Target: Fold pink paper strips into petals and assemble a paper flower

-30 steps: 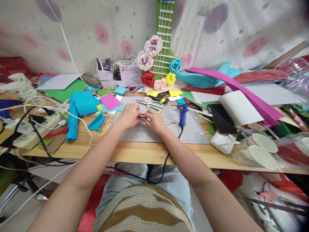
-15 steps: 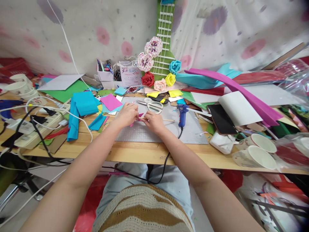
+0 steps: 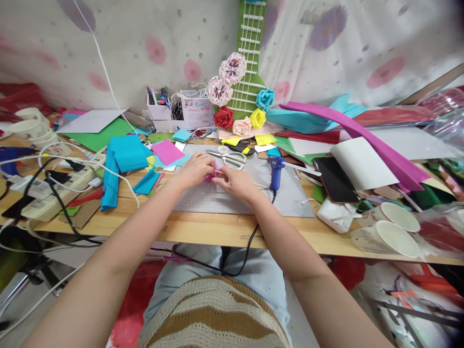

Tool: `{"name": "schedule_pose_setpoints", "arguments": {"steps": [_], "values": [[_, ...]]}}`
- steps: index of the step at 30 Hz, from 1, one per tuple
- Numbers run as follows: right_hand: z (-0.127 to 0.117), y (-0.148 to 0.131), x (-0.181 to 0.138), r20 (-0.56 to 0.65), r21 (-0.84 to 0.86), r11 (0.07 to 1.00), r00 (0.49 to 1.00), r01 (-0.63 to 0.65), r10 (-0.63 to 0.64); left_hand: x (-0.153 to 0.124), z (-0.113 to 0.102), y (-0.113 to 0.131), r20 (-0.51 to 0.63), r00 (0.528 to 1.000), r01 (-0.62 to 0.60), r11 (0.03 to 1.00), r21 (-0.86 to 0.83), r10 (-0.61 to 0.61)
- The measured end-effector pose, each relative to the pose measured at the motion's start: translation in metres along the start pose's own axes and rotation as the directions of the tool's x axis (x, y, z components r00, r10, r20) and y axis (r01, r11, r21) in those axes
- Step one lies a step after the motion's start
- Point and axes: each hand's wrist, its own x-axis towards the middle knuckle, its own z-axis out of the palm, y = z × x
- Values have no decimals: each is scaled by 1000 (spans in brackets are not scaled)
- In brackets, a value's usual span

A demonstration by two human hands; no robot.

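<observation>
Over the grey cutting mat (image 3: 286, 203), my left hand (image 3: 198, 169) pinches a small piece of magenta paper (image 3: 214, 166). My right hand (image 3: 235, 181) holds a thin wooden stick (image 3: 261, 185), whose near end meets the paper between my fingers. The stick's far end sticks out to the right beyond my hand. Just behind my hands lie scissors (image 3: 234, 158) with pale handles. To the right, a blue glue gun (image 3: 275, 174) rests on the mat, its black cord running off the table's front edge.
Blue crepe paper (image 3: 126, 153) and a magenta square (image 3: 168, 152) lie to the left, near a power strip (image 3: 61, 193) with tangled cables. Paper flowers (image 3: 232, 70) stand at the back. A phone (image 3: 335, 180) and paper cups (image 3: 386, 238) sit at the right.
My right hand has shifted slightly right with its fingers spread more, covering more of the stick. The magenta paper now stands more upright between my hands.
</observation>
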Motion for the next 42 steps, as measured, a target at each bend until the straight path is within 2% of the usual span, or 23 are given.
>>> {"name": "schedule_pose_setpoints", "arguments": {"steps": [4, 8, 10, 12, 15, 18, 23, 27, 34, 42], "values": [[-1, 1, 0, 42, -26, 1000, 999, -9, 10, -14, 2, 5, -56, 987, 145, 985, -90, -151], [7, -2, 2, 24, -30, 997, 997, -68, 69, -37, 10, 13, -136, 921, 325, 912, -249, -365], [11, -4, 2, 31, -10, 998, 998, -60, 61, -46, 15, 17, -112, 903, 360, 873, -330, -415], [14, -6, 2, 55, 27, 1000, 998, -10, 8, -50, 21, 21, -47, 904, 380, 850, -365, -424], [17, -8, 1, 82, 58, 997, 995, 50, -55, -45, 26, 28, 19, 893, 429, 837, -338, -450], [18, -7, 2, 95, 20, 999, 994, 47, -48, -36, 28, 36, 30, 870, 477, 824, -307, -492], [16, -2, 3, 65, -42, 999, 998, 29, -26, -32, 30, 43, 42, 893, 432, 824, -366, -449], [12, 0, 3, 37, -42, 997, 998, 61, -60, -34, 33, 40, 17, 884, 424, 785, -452, -467], [14, 3, 3, 60, -47, 994, 993, 102, -99, -26, 35, 34, 29, 903, 401, 814, -421, -430], [23, 5, 5, -99, 67, 989, 988, 128, -121, -26, 39, 32, -44, 919, 341, 847, -408, -391]]}}
